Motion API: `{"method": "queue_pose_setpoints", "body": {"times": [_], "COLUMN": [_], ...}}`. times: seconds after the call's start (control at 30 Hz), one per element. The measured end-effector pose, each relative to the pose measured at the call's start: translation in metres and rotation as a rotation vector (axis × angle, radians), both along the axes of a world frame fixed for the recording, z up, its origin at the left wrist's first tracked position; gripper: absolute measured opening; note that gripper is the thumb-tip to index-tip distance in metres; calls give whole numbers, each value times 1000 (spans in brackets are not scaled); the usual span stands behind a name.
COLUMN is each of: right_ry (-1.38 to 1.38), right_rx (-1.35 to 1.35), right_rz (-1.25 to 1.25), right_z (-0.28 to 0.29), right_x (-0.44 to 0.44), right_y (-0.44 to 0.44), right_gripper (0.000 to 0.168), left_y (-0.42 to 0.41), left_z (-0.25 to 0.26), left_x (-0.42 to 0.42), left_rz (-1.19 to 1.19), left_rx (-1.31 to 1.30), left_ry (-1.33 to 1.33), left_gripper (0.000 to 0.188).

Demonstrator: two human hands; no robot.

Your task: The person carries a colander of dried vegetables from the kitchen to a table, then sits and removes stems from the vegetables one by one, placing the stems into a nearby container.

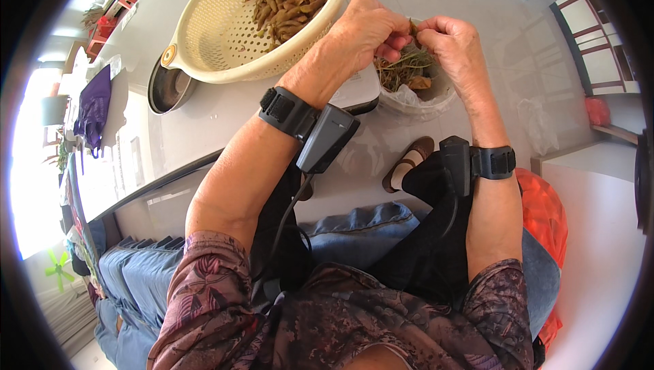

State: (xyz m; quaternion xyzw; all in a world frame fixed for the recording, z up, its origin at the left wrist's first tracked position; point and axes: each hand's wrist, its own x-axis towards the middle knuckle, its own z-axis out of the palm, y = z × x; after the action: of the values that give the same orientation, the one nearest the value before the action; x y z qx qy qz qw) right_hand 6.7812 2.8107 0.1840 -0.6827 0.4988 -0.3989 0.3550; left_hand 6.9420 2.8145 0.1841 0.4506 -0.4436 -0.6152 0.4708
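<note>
My left hand [380, 28] and my right hand [452, 38] meet fingertip to fingertip above a lined waste bin. Pinched between them is a small brownish-green bean pod [414, 32], partly covered by the fingers. Under the hands, the bin [434, 102] has a clear plastic liner and holds dry stalks and leaf scraps [403, 71]. To the left of my left hand, a cream plastic colander [214, 23] stands tilted on the table. A heap of similar bean pods [294, 2] lies at its far right side.
A dark metal bowl [171, 86] sits beside the colander's handle on the glossy table [204, 114]. A white flat-topped object [357, 89] is at the table's edge below my left wrist. Right of me are a red plastic bag [544, 211] and a white cabinet [598, 201].
</note>
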Motion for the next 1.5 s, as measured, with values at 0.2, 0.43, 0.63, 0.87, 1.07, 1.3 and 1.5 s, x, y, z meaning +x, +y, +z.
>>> {"method": "queue_pose_setpoints", "body": {"times": [0.2,0.43,0.63,0.87,1.07,1.3,1.5], "right_ry": [-167,-240,-253,-207,-185,-233,-275], "right_rx": [230,279,271,267,302,444,489], "right_rz": [91,126,101,157,145,167,142], "right_z": [8,6,7,5,5,9,6], "right_x": [-10,-14,-4,-11,-8,-2,0], "right_y": [-1,-4,1,-3,1,8,5], "right_gripper": [17,19,22,22,24,25,22], "left_y": [1,-2,-1,-2,-2,-1,-2], "left_z": [2,0,-1,-1,-2,-3,-5], "left_x": [2,2,3,2,0,0,-1], "left_rz": [-57,-79,-93,-108,-93,-81,-88], "left_rx": [-7,-15,-21,-20,2,-10,-13], "left_ry": [23,71,85,66,66,43,40], "left_gripper": [11,11,12,13,12,13,13]}}
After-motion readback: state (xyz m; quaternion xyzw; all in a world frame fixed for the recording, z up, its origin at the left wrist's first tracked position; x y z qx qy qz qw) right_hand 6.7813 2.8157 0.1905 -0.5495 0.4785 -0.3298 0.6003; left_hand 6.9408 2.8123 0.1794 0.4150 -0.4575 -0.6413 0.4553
